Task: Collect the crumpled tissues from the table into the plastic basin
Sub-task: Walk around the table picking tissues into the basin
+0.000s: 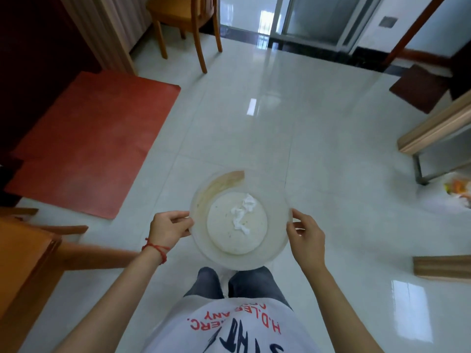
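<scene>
A clear plastic basin hangs above the tiled floor in front of my legs. My left hand pinches its left rim and my right hand grips its right rim. Crumpled white tissues lie on the basin's pale bottom, toward the far right side. A brown stain runs along the basin's far left wall.
A red mat lies on the floor at the left. An orange wooden chair is at the near left, another chair at the back. A wooden table edge stands at the right, with a plastic bag under it.
</scene>
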`<state>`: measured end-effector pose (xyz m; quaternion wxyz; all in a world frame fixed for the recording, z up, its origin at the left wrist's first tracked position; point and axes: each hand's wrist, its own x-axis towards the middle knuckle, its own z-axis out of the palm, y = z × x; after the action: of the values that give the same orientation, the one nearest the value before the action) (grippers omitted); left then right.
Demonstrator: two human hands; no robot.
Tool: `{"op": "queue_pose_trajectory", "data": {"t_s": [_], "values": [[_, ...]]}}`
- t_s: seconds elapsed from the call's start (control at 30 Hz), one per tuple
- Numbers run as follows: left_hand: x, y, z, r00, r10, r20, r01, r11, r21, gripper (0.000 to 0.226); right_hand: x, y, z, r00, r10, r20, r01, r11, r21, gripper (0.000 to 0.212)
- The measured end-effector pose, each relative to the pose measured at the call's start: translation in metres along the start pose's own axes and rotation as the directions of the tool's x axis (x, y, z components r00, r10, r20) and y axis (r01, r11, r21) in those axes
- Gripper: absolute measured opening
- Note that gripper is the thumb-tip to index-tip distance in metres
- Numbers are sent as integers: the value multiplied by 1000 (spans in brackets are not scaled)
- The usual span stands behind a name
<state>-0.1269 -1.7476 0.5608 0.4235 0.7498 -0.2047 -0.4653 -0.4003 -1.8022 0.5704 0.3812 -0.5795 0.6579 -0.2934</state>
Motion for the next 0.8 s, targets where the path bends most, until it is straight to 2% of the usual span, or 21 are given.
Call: {"op": "queue_pose_trajectory", "data": {"t_s": [0.2,0.37,0.57,0.8], "values": [[59,38,9,997,-6,-83,2,998,-56,32,97,-34,20,993,-72,90,73,997,-5,26],[103,72,14,981,-31,-192,4,991,-135,28,182,-70,40,961,-177,214,187,982,-28,27],[132,98,10,940,-80,-332,1,973,-232,21,259,-118,73,879,-299,370,329,944,-19,29],[154,105,-23,858,-157,-489,-11,946,-324,22,305,-171,145,762,-364,535,427,904,6,30]]}}
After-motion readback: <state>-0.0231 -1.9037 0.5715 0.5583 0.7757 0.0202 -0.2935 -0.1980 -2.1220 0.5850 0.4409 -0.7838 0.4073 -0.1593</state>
